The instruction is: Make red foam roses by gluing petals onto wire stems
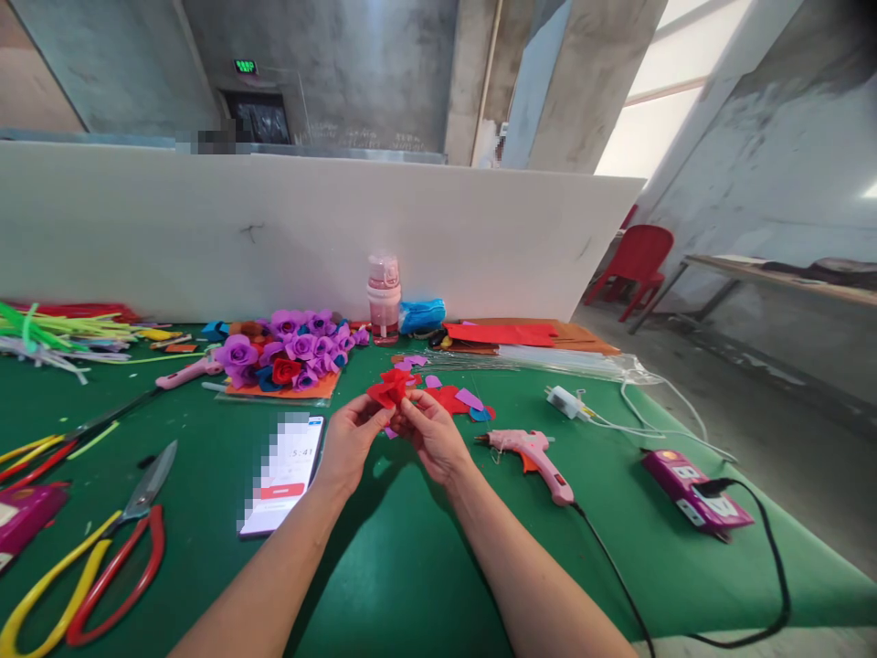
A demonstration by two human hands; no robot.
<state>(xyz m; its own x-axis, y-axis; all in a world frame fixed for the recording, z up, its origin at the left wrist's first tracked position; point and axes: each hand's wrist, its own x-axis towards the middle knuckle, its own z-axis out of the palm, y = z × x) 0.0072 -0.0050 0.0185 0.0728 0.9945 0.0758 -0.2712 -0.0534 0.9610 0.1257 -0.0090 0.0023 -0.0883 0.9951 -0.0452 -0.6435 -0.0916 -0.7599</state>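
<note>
Between my two hands, above the green table [404,557], is a red paper flower [389,389] with ruffled petals. My left hand [349,443] pinches its lower left side. The fingers of my right hand [435,434] close on its lower right side. Just beyond the hands lie loose cut petals, among them a red petal piece [447,399] and a purple petal [470,399]. To the right of my right hand a pink glue gun [534,457] rests on its side, its nozzle pointing left. A phone [284,475] with a lit screen lies left of my left hand.
Finished purple flowers [301,345] are heaped at the back left. Large scissors [123,548] lie at the front left. A pink bottle [384,297] stands by the white partition [308,228]. On the right are a purple power strip [695,493], a white charger plug [565,402] and trailing cables.
</note>
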